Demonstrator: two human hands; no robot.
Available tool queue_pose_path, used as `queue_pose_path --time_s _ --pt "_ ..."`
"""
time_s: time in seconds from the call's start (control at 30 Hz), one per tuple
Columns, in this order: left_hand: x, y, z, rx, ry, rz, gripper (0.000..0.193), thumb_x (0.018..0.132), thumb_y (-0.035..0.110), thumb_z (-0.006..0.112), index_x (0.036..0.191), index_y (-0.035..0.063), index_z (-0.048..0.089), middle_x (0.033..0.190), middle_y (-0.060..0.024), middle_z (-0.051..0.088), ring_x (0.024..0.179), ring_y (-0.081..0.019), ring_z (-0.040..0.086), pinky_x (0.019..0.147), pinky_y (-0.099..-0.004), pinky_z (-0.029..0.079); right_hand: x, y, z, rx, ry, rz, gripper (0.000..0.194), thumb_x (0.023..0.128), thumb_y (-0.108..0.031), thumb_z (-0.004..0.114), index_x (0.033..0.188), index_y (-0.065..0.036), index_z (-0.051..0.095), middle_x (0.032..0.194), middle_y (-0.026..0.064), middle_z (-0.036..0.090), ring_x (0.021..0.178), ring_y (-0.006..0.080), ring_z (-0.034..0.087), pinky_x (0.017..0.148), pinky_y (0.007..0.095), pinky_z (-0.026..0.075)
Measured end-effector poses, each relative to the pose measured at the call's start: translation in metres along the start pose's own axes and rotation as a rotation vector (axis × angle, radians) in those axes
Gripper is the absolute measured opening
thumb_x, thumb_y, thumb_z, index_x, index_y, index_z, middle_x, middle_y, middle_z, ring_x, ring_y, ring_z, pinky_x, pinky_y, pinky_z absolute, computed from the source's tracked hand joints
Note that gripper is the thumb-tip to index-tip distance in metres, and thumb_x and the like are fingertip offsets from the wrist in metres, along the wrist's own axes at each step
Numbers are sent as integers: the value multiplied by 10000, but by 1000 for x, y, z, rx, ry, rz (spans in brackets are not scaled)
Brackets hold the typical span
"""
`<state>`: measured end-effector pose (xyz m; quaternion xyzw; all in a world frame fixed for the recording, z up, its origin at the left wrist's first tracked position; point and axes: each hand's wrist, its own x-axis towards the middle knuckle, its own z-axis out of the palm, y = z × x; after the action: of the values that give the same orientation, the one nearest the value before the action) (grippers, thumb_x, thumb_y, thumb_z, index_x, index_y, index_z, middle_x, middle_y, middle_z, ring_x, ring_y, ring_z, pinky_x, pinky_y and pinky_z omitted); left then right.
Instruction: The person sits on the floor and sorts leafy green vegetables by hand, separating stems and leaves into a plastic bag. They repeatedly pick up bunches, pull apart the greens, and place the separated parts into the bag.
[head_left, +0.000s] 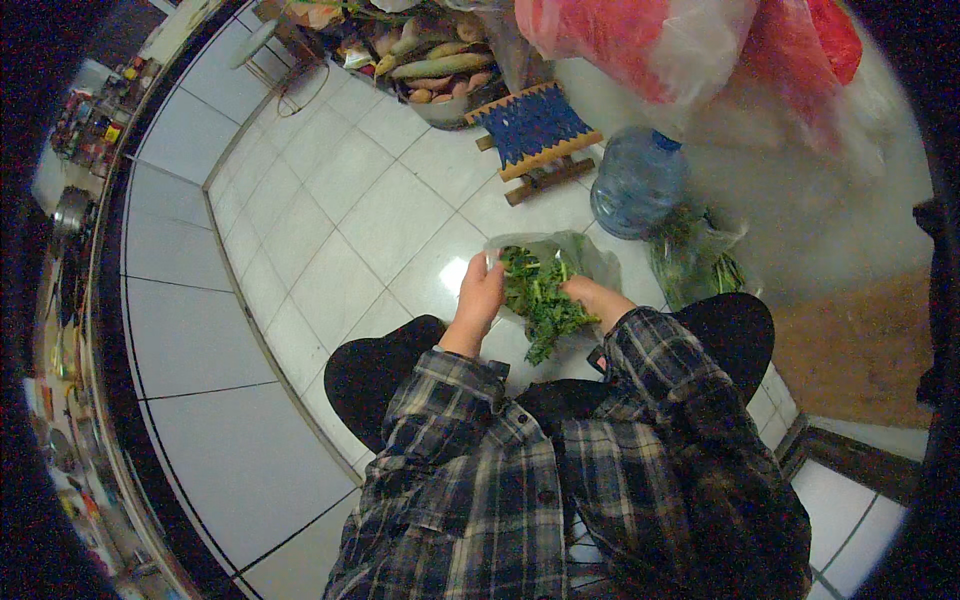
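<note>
A bunch of curly leafy greens (551, 311) lies partly in a thin clear plastic bag (592, 251), above the tiled floor between the person's knees. My left hand (484, 289) is closed on the bag's left edge, beside the leaves. From the right, my right hand (596, 296) reaches to the greens, its fingertips partly hidden among the leaves and stems. Whether those fingers grip anything is not plain. Another clear plastic bag with green vegetables (697, 262) rests on the floor to the right.
A blue water jug (637, 184) and a low folding stool with a blue woven seat (536, 127) stand beyond the hands. Farther back are a bowl of long vegetables and tubers (442, 105), a wire stand (300, 86) and red and white plastic bags (645, 45). A tiled counter (195, 322) runs along the left.
</note>
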<state>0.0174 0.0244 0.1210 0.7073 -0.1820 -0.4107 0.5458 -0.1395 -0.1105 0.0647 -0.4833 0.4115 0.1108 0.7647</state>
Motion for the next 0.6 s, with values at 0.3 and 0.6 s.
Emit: queue_pose_path --time_s 0.3,0.6 --pt "23 -41 -19 751 321 239 234 908 185 459 1027 0 537 944 -274 601 884 -430 576 725 -471 461 -9 -9 -62 399 349 -345 387 742 -88 565 1112 22 543 1002 131 614 865 228 600 720 353 492" --pt "12 -16 7 953 456 732 201 772 31 519 969 35 557 1029 -191 546 952 -381 531 788 -438 452 7 -19 -69 112 576 -229 544 749 -39 571 1270 -49 416 1084 137 568 970 289 559 801 438 485"
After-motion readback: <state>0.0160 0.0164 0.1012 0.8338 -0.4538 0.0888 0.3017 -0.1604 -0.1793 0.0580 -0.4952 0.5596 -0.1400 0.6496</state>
